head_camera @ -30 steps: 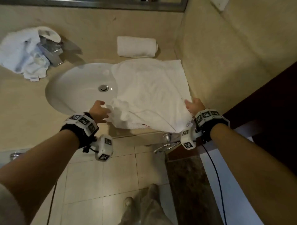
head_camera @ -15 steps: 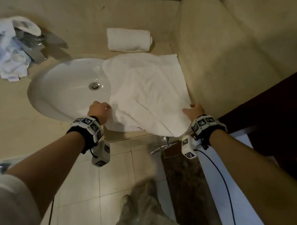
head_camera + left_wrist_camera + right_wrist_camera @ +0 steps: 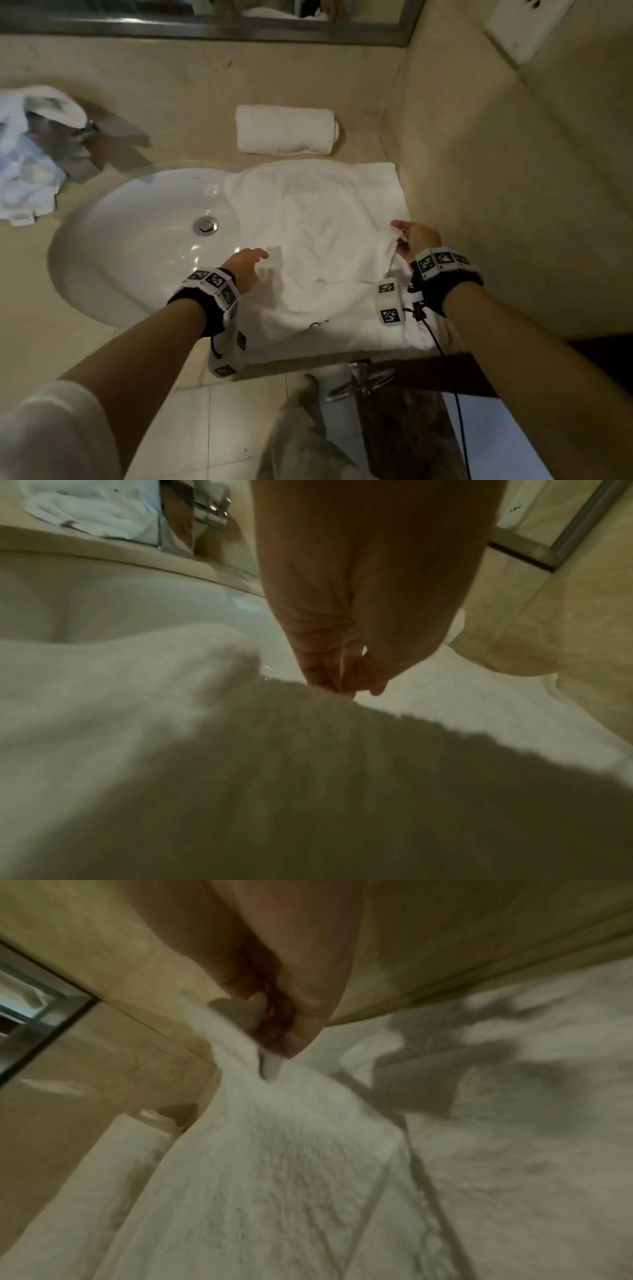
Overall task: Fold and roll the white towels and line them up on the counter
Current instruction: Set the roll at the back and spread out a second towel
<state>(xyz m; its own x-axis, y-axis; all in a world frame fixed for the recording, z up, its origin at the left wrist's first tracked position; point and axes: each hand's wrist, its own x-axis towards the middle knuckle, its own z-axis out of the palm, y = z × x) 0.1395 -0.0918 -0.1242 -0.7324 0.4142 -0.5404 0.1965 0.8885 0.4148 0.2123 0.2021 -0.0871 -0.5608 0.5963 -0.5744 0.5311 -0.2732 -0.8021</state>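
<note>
Towel edge now folded inward.

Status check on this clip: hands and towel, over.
Right hand pinching flat towel edge. Left hand open over it. One rolled towel behind. Nothing blocking.

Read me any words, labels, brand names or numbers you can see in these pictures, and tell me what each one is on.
No text can be read.
Dark embroidered mark on the spread towel near its front edge: too blurred to read.
Tag on the crumpled towel: too small to read.
Wrist bands: black-and-white square code markers only, no words.

Spread white towel overlaps the sink; rolled towel lies behind it
</note>
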